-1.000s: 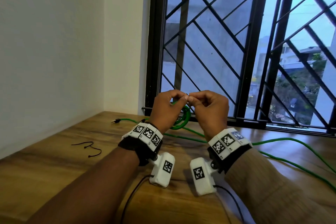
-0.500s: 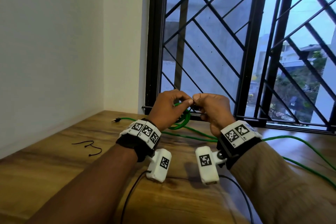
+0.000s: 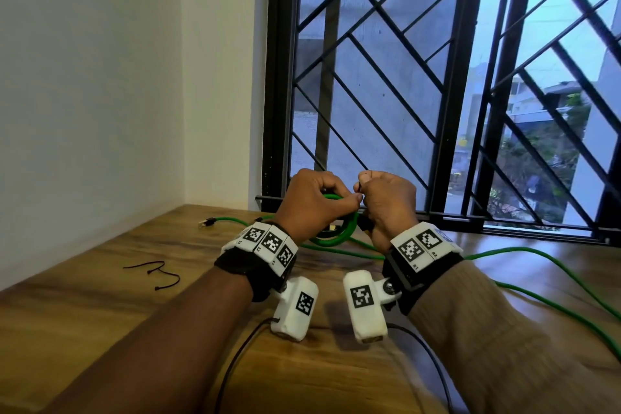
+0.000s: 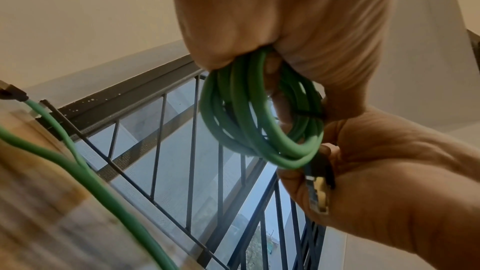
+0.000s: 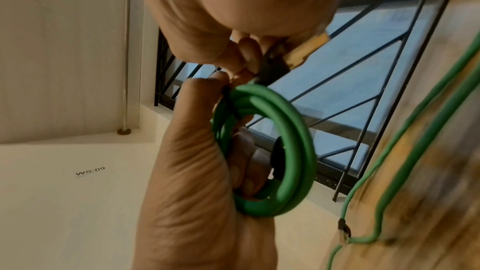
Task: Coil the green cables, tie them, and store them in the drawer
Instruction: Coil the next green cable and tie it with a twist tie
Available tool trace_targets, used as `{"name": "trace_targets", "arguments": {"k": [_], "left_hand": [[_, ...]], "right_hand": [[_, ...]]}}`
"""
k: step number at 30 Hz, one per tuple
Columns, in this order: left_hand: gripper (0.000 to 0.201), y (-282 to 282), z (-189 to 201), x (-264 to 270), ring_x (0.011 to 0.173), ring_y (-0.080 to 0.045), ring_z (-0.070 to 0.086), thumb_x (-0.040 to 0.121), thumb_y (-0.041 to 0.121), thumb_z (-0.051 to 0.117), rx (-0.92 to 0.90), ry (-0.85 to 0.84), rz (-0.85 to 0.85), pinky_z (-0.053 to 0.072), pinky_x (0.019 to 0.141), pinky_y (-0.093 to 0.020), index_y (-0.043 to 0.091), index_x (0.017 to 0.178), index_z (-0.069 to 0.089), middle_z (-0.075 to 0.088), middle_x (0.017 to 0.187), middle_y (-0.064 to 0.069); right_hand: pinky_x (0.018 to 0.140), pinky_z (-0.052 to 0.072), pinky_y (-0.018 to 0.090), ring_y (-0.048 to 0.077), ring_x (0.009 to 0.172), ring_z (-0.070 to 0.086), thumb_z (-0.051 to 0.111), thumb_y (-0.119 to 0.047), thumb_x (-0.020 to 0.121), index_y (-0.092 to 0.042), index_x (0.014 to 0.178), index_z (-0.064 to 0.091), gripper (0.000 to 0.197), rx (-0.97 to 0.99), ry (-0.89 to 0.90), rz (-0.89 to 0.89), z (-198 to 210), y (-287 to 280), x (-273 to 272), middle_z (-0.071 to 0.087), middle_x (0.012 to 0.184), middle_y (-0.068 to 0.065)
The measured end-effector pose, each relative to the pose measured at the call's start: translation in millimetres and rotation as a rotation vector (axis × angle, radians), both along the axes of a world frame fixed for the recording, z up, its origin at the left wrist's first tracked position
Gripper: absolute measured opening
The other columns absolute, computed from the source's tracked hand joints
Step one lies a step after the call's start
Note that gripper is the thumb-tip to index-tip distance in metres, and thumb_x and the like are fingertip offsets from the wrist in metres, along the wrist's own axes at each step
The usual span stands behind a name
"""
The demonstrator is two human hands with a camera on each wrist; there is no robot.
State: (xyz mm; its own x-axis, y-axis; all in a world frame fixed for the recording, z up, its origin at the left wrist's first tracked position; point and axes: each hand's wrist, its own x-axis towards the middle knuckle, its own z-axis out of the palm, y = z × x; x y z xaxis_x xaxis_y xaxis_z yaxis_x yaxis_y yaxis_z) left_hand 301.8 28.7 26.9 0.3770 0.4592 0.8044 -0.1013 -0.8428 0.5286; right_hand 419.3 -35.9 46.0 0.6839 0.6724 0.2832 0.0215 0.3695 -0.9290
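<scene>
A small coil of green cable (image 3: pixel 339 236) hangs above the table in front of the window. My left hand (image 3: pixel 347 204) grips the coil at its top, with the fingers curled through the loops (image 4: pixel 255 118). A thin black tie (image 4: pixel 309 113) runs round the strands. My right hand (image 3: pixel 364 180) is right beside the left and pinches the end of that tie above the coil. The cable's plug (image 4: pixel 318 191) lies against the right palm and sticks out under the right fingers (image 5: pixel 306 48). More green cable (image 3: pixel 544 257) lies loose on the wooden table (image 3: pixel 100 329).
Another green cable end with a plug (image 3: pixel 206 222) lies at the back left of the table. Two spare black ties (image 3: pixel 158 274) lie on the left. The barred window (image 3: pixel 437 94) stands just behind the hands and a white wall (image 3: pixel 84 94) closes the left side.
The right hand has turned at the wrist and its pinch has risen a little above the left fingertips. The left hand keeps the coil and has sunk slightly.
</scene>
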Motion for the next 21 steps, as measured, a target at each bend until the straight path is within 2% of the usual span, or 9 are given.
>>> {"name": "trace_targets", "arguments": {"k": [3, 5, 7, 10, 12, 15, 17, 19, 21], "left_hand": [[0.021, -1.3, 0.3, 3.4, 0.059, -0.013, 0.067, 0.085, 0.014, 0.082, -0.038, -0.011, 0.002, 0.059, 0.065, -0.031, 0.015, 0.066, 0.075, 0.071, 0.062, 0.003], [0.020, -2.9, 0.3, 4.1, 0.061, -0.015, 0.069, 0.086, 0.018, 0.082, -0.070, -0.042, -0.008, 0.061, 0.068, -0.035, 0.012, 0.068, 0.076, 0.072, 0.064, 0.001], [0.017, -3.1, -0.6, 5.4, 0.064, -0.015, 0.069, 0.084, 0.019, 0.084, -0.090, -0.071, -0.017, 0.061, 0.069, -0.035, 0.008, 0.073, 0.076, 0.073, 0.069, -0.002], [0.014, -2.8, -2.2, 5.7, 0.075, -0.020, 0.070, 0.081, 0.011, 0.085, -0.104, -0.112, -0.063, 0.061, 0.077, -0.035, 0.005, 0.081, 0.073, 0.074, 0.080, -0.007], [0.015, -3.1, -2.4, 4.2, 0.085, -0.026, 0.072, 0.080, 0.009, 0.086, -0.079, -0.068, -0.111, 0.061, 0.086, -0.041, 0.005, 0.087, 0.074, 0.075, 0.087, -0.008], [0.020, -6.5, -2.3, 2.8, 0.092, -0.021, 0.073, 0.079, 0.012, 0.087, -0.041, 0.005, -0.151, 0.058, 0.096, -0.043, 0.008, 0.094, 0.075, 0.077, 0.092, -0.005], [0.021, -7.1, -1.7, 2.5, 0.095, -0.020, 0.073, 0.080, 0.011, 0.087, -0.037, 0.049, -0.166, 0.057, 0.097, -0.041, 0.008, 0.096, 0.074, 0.077, 0.095, -0.005], [0.021, -7.0, -1.5, 2.1, 0.097, -0.018, 0.072, 0.081, 0.007, 0.085, -0.036, 0.120, -0.177, 0.056, 0.096, -0.037, 0.007, 0.097, 0.072, 0.076, 0.098, -0.006], [0.020, -5.6, -1.3, 2.1, 0.098, -0.015, 0.072, 0.082, 0.002, 0.082, -0.040, 0.191, -0.182, 0.055, 0.098, -0.038, 0.006, 0.098, 0.070, 0.075, 0.100, -0.006]], "right_hand": [[0.057, 0.041, 0.028, 0.011, 0.055, 0.052, 0.064, -0.009, 0.093, -0.016, 0.076, 0.073, 0.021, -0.001, -0.012, -0.003, 2.0, -2.7, 2.6, 0.070, 0.073, 0.003], [0.053, 0.040, 0.026, 0.010, 0.051, 0.047, 0.061, -0.009, 0.094, -0.015, 0.077, 0.071, 0.021, 0.007, -0.027, 0.032, 4.1, -5.7, 4.7, 0.069, 0.071, 0.002], [0.047, 0.041, 0.024, 0.010, 0.046, 0.046, 0.057, -0.008, 0.096, -0.013, 0.077, 0.067, 0.022, 0.010, -0.017, 0.077, 4.4, -6.6, 4.7, 0.067, 0.064, 0.002], [0.048, 0.044, 0.025, 0.011, 0.047, 0.051, 0.054, -0.007, 0.097, -0.012, 0.081, 0.063, 0.019, 0.000, -0.009, 0.072, 1.3, -4.8, 3.3, 0.067, 0.063, 0.004], [0.051, 0.046, 0.028, 0.016, 0.053, 0.055, 0.054, -0.006, 0.096, -0.012, 0.082, 0.064, 0.018, 0.000, -0.006, 0.044, 1.0, -3.9, 4.5, 0.066, 0.066, 0.006], [0.044, 0.042, 0.024, 0.018, 0.051, 0.053, 0.054, -0.003, 0.098, -0.013, 0.080, 0.063, 0.022, 0.012, -0.002, 0.017, 2.6, -5.3, 8.9, 0.062, 0.066, 0.006], [0.038, 0.037, 0.020, 0.017, 0.049, 0.049, 0.052, -0.003, 0.099, -0.013, 0.081, 0.063, 0.023, 0.011, -0.011, 0.012, 2.7, -6.1, 11.3, 0.061, 0.067, 0.006], [0.038, 0.035, 0.020, 0.017, 0.050, 0.048, 0.051, -0.004, 0.100, -0.014, 0.083, 0.063, 0.023, -0.005, -0.027, 0.000, 0.8, -4.4, 14.2, 0.062, 0.068, 0.007], [0.038, 0.035, 0.021, 0.018, 0.051, 0.048, 0.050, -0.003, 0.100, -0.013, 0.085, 0.063, 0.022, -0.024, -0.029, 0.001, -0.8, -3.2, 15.6, 0.061, 0.065, 0.008]]}}
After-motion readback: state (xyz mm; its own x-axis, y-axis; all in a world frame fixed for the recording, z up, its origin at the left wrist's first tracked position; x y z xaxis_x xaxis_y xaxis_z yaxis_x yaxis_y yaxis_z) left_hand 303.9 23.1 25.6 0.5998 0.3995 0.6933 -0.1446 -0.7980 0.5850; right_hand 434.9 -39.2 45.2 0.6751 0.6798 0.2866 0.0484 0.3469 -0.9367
